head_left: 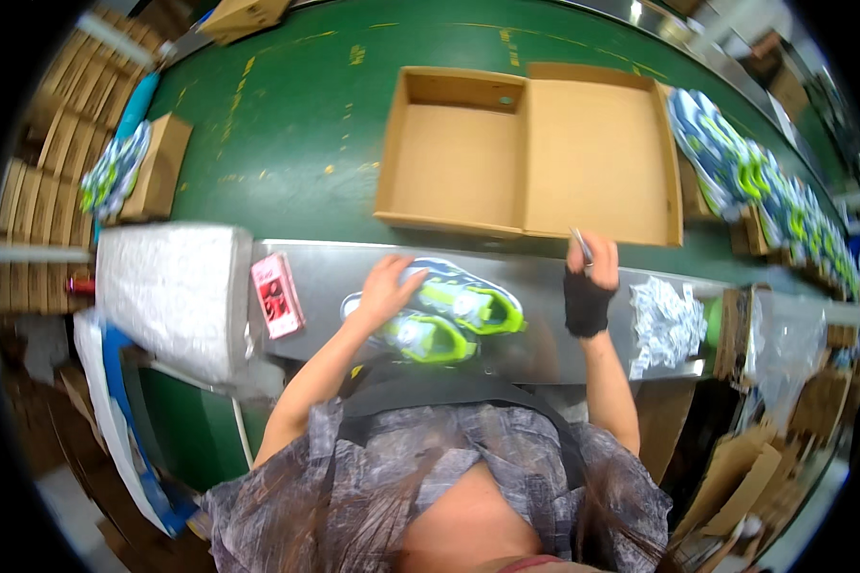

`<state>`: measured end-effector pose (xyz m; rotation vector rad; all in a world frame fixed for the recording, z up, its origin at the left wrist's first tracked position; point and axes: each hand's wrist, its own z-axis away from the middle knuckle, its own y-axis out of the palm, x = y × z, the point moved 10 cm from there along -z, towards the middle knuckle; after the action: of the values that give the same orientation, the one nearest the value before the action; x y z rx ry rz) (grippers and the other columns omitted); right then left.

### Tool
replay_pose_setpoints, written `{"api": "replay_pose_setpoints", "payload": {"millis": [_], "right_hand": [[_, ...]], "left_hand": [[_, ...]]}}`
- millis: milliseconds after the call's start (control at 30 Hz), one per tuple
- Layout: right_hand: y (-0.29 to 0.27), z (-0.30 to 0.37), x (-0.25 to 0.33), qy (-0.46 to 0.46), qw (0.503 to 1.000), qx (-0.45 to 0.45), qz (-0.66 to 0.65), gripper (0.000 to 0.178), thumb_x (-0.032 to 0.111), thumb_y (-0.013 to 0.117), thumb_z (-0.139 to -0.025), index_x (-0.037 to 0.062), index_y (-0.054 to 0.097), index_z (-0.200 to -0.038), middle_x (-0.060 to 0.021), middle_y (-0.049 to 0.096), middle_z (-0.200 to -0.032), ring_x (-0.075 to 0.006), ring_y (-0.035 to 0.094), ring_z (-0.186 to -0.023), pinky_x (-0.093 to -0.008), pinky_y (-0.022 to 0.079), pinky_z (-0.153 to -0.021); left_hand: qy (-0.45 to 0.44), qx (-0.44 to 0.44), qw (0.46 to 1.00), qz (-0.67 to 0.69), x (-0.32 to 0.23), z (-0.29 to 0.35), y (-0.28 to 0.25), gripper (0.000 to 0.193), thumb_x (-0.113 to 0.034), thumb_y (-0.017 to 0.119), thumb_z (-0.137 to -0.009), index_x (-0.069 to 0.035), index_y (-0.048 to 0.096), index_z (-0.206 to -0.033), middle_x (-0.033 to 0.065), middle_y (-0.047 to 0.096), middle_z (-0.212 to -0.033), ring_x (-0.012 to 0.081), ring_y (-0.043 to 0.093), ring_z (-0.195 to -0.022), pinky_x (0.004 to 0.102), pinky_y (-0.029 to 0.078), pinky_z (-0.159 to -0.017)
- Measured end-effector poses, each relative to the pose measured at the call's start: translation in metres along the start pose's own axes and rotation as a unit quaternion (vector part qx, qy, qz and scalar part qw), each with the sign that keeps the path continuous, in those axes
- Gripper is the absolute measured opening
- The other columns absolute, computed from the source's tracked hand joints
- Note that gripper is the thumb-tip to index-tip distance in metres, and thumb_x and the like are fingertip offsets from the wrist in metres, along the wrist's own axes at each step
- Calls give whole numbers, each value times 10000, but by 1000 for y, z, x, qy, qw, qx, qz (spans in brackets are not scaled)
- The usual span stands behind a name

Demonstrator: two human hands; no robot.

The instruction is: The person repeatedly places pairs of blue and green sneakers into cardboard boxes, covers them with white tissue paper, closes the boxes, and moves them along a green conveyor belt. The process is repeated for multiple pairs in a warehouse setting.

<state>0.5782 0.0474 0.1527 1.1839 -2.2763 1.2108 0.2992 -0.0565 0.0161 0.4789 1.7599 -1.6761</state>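
Observation:
A pair of blue, white and lime-green sneakers lies on the metal work surface in front of me, toes toward the left. My left hand (388,290) rests over their toe ends, fingers spread, touching the farther sneaker (457,292). The nearer sneaker (424,337) is partly covered by that hand and wrist. To the right, my right hand (592,272), in a black fingerless glove, is closed around a slim silvery metal tool (580,243); its exact kind does not show. Just beyond it stands an open cardboard shoebox (459,153), its lid (597,158) folded back to the right.
A pink-and-red small box (277,296) and a stack of white wrapping sheets (172,296) lie at left. Crumpled pale paper pieces (666,323) sit at right. More sneakers (726,158) line the far right, with others (117,172) beside a carton at far left.

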Motion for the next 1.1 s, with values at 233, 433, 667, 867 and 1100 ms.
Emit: {"api": "replay_pose_setpoints", "payload": {"millis": [233, 433, 667, 867, 1100], "right_hand": [[236, 36, 30, -156, 825, 536, 88, 543, 258, 601, -724, 107, 438, -1219, -225, 509, -1115, -355, 514, -1012, -412, 432, -828], [295, 88, 96, -186, 745, 639, 35, 337, 100, 549, -729, 47, 547, -1063, -225, 582, -913, -363, 548, -912, -416, 434, -791], [319, 83, 147, -176, 747, 641, 22, 350, 120, 563, -734, 63, 539, -1079, -227, 576, -920, -356, 549, -902, -407, 427, -796], [331, 88, 133, -143, 752, 642, 55, 358, 94, 548, -730, 63, 537, -1086, -217, 584, -930, -349, 547, -925, -402, 427, -795], [331, 87, 146, -157, 764, 625, 18, 459, 248, 664, -679, 67, 546, -1084, -190, 604, -892, -327, 576, -869, -387, 454, -751]], "left_hand": [[-1, -181, 979, 90, 53, 25, -118, 202, -167, 533, -829, 26, 580, -862, 166, 577, -870, 325, 562, -822, 380, 443, -702], [-158, -417, 892, -76, 216, 130, -281, 209, -182, 487, -853, 2, 559, -785, 183, 549, -761, 324, 541, -707, 394, 418, -630], [-337, -296, 867, -218, 313, 178, -307, 374, -425, 624, -737, -86, 558, -882, 104, 531, -885, 299, 491, -889, 406, 381, -765], [-212, -294, 891, -272, 302, 179, -319, 282, -363, 598, -775, -102, 541, -867, 84, 525, -858, 288, 493, -860, 391, 384, -751], [-256, -277, 897, -232, 320, 200, -394, 233, -281, 482, -863, -50, 515, -871, 153, 566, -690, 355, 542, -622, 447, 423, -582]]}}
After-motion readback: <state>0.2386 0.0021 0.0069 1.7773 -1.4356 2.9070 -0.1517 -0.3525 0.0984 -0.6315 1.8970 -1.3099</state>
